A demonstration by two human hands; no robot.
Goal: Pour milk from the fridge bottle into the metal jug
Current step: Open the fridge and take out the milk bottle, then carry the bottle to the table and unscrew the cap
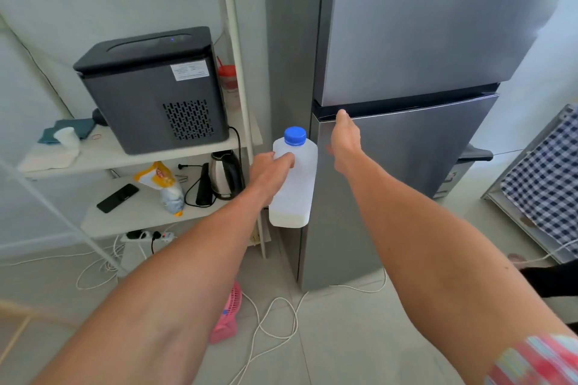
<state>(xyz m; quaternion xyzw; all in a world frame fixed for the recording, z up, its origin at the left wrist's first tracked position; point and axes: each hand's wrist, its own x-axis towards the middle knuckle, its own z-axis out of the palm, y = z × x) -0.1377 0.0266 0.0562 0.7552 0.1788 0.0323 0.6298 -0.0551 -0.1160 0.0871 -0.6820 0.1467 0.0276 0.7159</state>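
Note:
My left hand (271, 169) grips a translucent plastic milk bottle (294, 194) with a blue cap, held upright in front of the fridge's left edge; a little milk sits at its bottom. My right hand (344, 137) lies flat against the lower door of the silver fridge (406, 166), fingertips at the door's top edge by the dark handle groove. Both fridge doors look shut. No metal jug is in view.
A white shelf rack (131, 156) on the left holds a black ice maker (153, 87), a kettle (223, 173), a phone and a bag. Cables and a pink fan (228, 316) lie on the floor. A checked cloth (547, 178) hangs at the right.

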